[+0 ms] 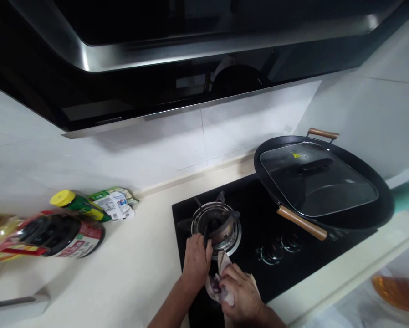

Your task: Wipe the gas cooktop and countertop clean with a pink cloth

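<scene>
My left hand (195, 260) is closed on a dark prong of the pan support (229, 223), which looks tilted over the left gas burner (239, 238). My right hand (241, 289) is closed around a crumpled pale cloth (224, 261), just in front of the burner on the black glass hob (248, 255). Part of the cloth hangs out beneath my right fingers. The fingertips of my left hand are partly hidden behind the prong.
A large black wok (384, 205) with a glass lid (341, 193) covers the hob's right side. Two control knobs (273, 251) sit before it. At left stand a dark sauce bottle (64, 234), a green yellow-capped bottle (88, 207) and seasoning packets (117, 205). A range hood (204, 59) hangs above.
</scene>
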A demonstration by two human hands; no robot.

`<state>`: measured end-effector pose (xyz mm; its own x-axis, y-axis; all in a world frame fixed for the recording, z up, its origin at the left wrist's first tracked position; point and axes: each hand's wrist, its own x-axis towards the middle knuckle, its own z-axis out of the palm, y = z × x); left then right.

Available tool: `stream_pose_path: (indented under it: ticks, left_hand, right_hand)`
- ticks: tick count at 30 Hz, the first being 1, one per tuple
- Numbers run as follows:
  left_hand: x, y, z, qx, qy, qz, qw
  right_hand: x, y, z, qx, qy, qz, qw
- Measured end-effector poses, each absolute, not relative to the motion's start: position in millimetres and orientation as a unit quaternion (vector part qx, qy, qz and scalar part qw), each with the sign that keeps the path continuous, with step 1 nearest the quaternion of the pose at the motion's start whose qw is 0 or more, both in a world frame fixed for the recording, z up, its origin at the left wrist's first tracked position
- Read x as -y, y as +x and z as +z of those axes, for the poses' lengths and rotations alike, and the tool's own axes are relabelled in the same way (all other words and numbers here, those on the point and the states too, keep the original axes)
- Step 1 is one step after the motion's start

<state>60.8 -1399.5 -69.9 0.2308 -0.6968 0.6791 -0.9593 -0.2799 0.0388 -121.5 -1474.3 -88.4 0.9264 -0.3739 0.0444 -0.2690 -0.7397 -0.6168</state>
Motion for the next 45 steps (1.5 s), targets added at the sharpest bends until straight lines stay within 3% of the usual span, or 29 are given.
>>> stream_pose_path:
  ticks: [5,11,19,22,28,33,36,40,45]
  left_hand:
    - [1404.8,38.0,-85.1,0.543,0.749,0.306,0.225]
    - [1405.5,38.2,-77.6,0.593,0.765,0.14,0.207]
    - [1402.8,40.2,-72.5,0.565,0.799,0.05,0.199]
    - [1397.8,42.1,-71.7,0.539,0.814,0.004,0.219]
    - [1369.9,36.1,-60.1,0.474,0.825,-0.105,0.288]
    - [1339.5,11.0,-46.5,0.328,0.743,-0.44,0.383]
    - [1325.7,-6.5,-42.1,0.294,0.685,-0.552,0.375]
    - [1317.2,-28.9,-38.1,0.299,0.569,-0.614,0.459]
    - [1316.8,-41.5,-34.6,0.204,0.62,-0.546,0.524]
  right_hand:
    - [1470.3,-122.3,-93.7,-0.183,-0.932,-0.077,0.305]
    - [1466.7,-127.5,-95.0,-0.195,-0.935,-0.047,0.292]
    - [1462.3,-143.3,-86.4,-0.191,-0.937,-0.034,0.292]
    - [1464.5,-152.9,-84.5,-0.195,-0.918,-0.072,0.338]
    - [1476.5,-177.8,-80.8,-0.279,-0.783,-0.222,0.509]
    - [1466.5,-208.0,-84.4,-0.357,-0.677,-0.258,0.589]
    - [1451.5,-210.9,-87.8,-0.38,-0.577,-0.247,0.679]
    - [1435.8,-191.9,-83.8,-0.333,-0.448,-0.256,0.789]
    - [1449.0,-190.2,-77.4,-0.289,-0.542,-0.263,0.744]
